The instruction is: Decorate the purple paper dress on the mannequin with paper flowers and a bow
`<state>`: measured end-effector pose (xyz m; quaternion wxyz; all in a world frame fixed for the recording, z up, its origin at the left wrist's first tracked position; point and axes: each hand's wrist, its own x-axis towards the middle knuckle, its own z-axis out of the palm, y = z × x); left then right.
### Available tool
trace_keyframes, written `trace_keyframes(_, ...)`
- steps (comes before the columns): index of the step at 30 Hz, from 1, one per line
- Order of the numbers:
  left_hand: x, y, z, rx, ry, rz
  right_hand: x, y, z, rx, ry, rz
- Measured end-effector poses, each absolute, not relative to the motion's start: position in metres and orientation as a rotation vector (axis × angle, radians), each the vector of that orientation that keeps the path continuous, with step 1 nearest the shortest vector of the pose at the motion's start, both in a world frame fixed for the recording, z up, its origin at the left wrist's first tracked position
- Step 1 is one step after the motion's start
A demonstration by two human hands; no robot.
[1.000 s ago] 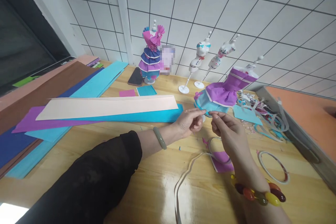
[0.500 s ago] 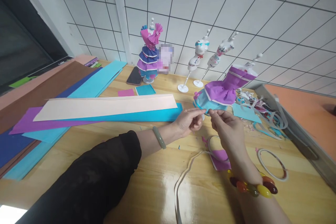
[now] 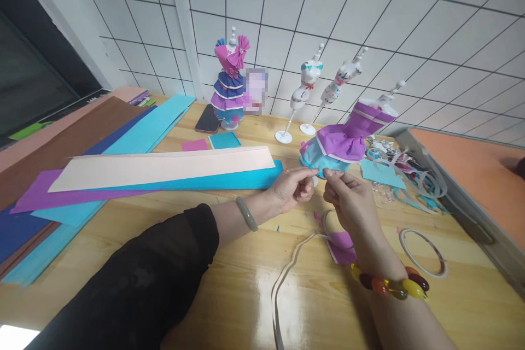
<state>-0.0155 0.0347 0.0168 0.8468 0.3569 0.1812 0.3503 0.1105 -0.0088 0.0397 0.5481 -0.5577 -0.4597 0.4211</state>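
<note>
My left hand (image 3: 293,188) is curled, with its index finger stretched toward my right hand (image 3: 348,197), whose thumb and index finger are pinched together. The two fingertips nearly meet in front of the light blue skirt hem of a small dress form (image 3: 356,128) in a purple ruffled paper dress. Whatever the fingers hold is too small to make out, and I cannot tell whether they touch the hem. Below my right hand lie a tape ring (image 3: 328,224) and a purple paper piece (image 3: 342,249), with a pale strip (image 3: 287,273) running to the near edge.
Long crepe paper sheets (image 3: 164,167) cover the left side. Along the wall stand a dressed form (image 3: 229,87), two bare forms (image 3: 303,87) and a phone (image 3: 207,118). At right are another tape ring (image 3: 424,251), a light blue piece (image 3: 381,172) and tangled trimmings (image 3: 422,175).
My fingertips have drawn slightly closer together, the right hand shifting a little left. The whole view has drifted slightly; the objects on the table stay in place.
</note>
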Motion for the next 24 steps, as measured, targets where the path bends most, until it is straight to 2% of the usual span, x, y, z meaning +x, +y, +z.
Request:
trace_keyframes(9,-0.016,0.038,0.011,0.746,0.322,0.73,0.112,-0.012,0.04,-1.209,-0.953,1.22)
trace_keyframes(15,-0.019,0.04,0.017,0.935,0.458,0.744,0.117,-0.018,0.039,-1.23,-0.932,1.119)
trace_keyframes(17,-0.028,0.045,0.028,1.144,0.634,0.706,0.119,-0.021,0.035,-1.248,-0.951,1.003)
trace_keyframes(20,-0.05,0.059,0.046,1.607,0.83,0.433,0.119,-0.029,0.027,-1.35,-1.062,0.846)
trace_keyframes(24,-0.084,0.076,0.059,2.37,0.992,0.306,0.109,-0.041,0.021,-1.49,-1.473,0.766)
